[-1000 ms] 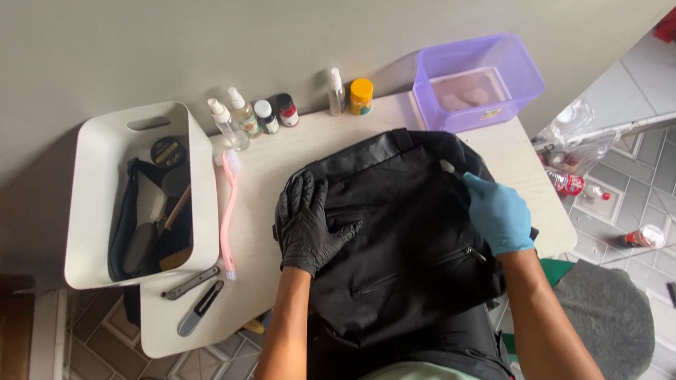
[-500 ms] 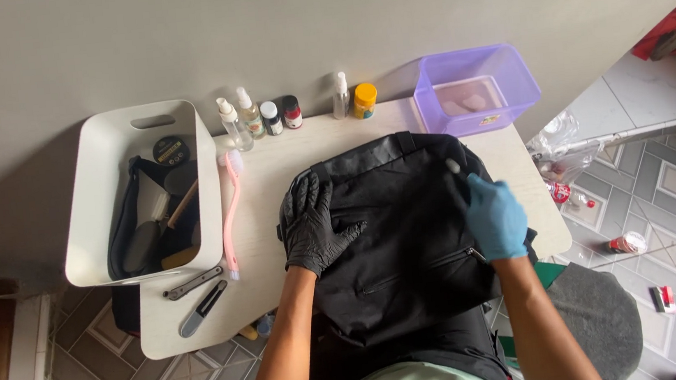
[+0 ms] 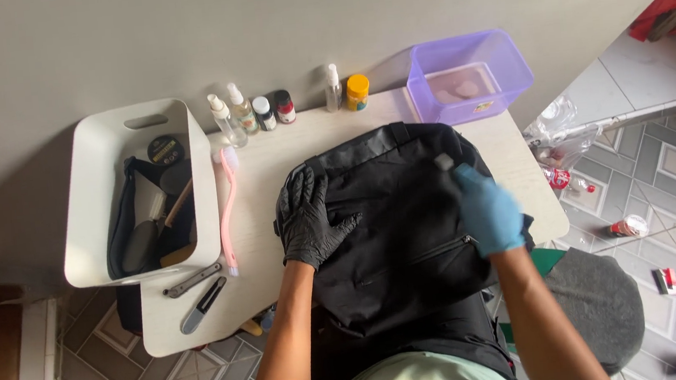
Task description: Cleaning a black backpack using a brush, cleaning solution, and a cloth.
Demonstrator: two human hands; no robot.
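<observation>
Backpack: a black backpack [image 3: 395,226] lies flat on the white tabletop [image 3: 262,214], its lower end hanging over the near edge toward the person; soft fabric, limp rather than stiff, likely light if unpacked; I would judge it slides and bunches under a rub unless pinned down.
Where to hold it: best taken by pressing a flat palm on the cloth, or by the top handle at the far end; the zip line on the front panel gives little purchase.
Left hand: the left hand [image 3: 312,217] in a black glove rests palm down on the bag's left half; fingers spread wide and flat on the fabric, pinching nothing; forearm runs up from the near edge, wrist straight.
Right hand: the right hand [image 3: 485,213] in a blue glove sits on the bag's right side, blurred; it seems closed round a small pale object [image 3: 444,161] poking out at the top, though what that is I cannot tell; forearm angled in from the lower right.
Nearby: a pink brush [image 3: 228,205] lies just left of the bag; a white bin [image 3: 95,155] of tools stands at the tabletop's left end; 6 small bottles [image 3: 264,110] line the wall; a purple tub [image 3: 471,74] sits at the far right.
</observation>
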